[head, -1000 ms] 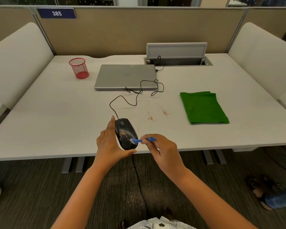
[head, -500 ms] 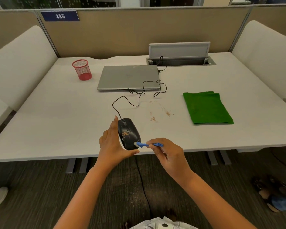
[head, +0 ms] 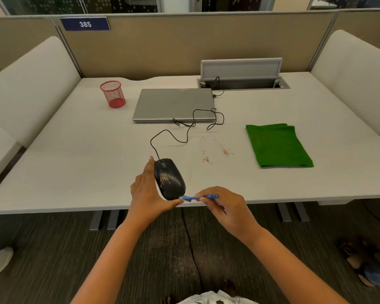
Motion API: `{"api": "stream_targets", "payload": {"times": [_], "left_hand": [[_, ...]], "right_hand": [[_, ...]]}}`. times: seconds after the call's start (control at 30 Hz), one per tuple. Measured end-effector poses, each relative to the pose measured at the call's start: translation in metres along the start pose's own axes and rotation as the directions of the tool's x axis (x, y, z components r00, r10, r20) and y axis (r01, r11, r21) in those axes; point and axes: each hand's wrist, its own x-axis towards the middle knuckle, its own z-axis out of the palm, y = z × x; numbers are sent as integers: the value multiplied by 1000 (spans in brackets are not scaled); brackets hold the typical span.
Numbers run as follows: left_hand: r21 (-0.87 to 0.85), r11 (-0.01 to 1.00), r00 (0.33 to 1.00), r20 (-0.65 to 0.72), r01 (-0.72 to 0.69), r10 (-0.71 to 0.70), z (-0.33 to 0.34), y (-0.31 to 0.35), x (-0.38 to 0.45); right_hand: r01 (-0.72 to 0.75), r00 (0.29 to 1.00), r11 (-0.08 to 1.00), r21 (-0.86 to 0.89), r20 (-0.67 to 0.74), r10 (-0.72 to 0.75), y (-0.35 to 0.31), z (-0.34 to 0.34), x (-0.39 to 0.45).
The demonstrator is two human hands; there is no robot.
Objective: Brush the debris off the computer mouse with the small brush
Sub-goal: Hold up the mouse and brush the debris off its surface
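Since a second ago, the small blue plastic brush [head: 190, 197] has slid from the middle of the black corded computer mouse [head: 169, 180] down to its near end, where the pale bristle tip now touches the mouse's lower right edge. Orange-brown debris specks [head: 165, 180] sit on the mouse's back, and the mouse is tilted up near the front edge of the pale grey worktop [head: 79, 163].

The left hand [head: 150, 195] holds the mouse: its grip is wide, fingers straight along the mouse's left side, thumb curled under the near end. The right hand [head: 225, 208] has a tight grip, thumb and fingertips pressed together and pinching the brush handle, whose blue end pokes out past the fingers to the right.

A thin black cable [head: 185, 132] loops from the mouse's front towards a closed silver laptop [head: 173, 104]. More scattered crumbs [head: 219, 150] lie on the worktop right of the mouse. Further right lies a folded green cloth [head: 276, 145]. A red wire-mesh pen cup [head: 113, 94] stands left of the laptop. Behind the laptop, a grey cable hatch [head: 241, 70] is propped open.
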Motion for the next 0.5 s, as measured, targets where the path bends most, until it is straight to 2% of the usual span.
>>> {"api": "stream_targets", "payload": {"times": [0.07, 0.13, 0.23, 0.33, 0.4, 0.5], "left_hand": [[3, 1000, 1000, 8, 2, -2, 0, 0, -2], [-9, 1000, 1000, 9, -3, 4, 1, 2, -3], [-33, 999, 1000, 8, -10, 11, 0, 5, -2], [-8, 999, 999, 4, -41, 41, -1, 7, 0], [5, 999, 999, 0, -54, 54, -2, 9, -1], [-3, 997, 997, 5, -71, 71, 0, 10, -3]], "right_hand": [[-42, 996, 996, 81, -75, 48, -1, 0, 2], [-47, 994, 990, 131, -92, 59, -6, 3, 8], [-32, 999, 996, 81, 36, 29, -9, 7, 14], [-85, 991, 994, 68, 106, 77, -5, 3, 12], [-118, 990, 991, 62, 80, 113, -3, -3, 13], [-107, 993, 987, 120, -41, 113, -5, -7, 21]]}}
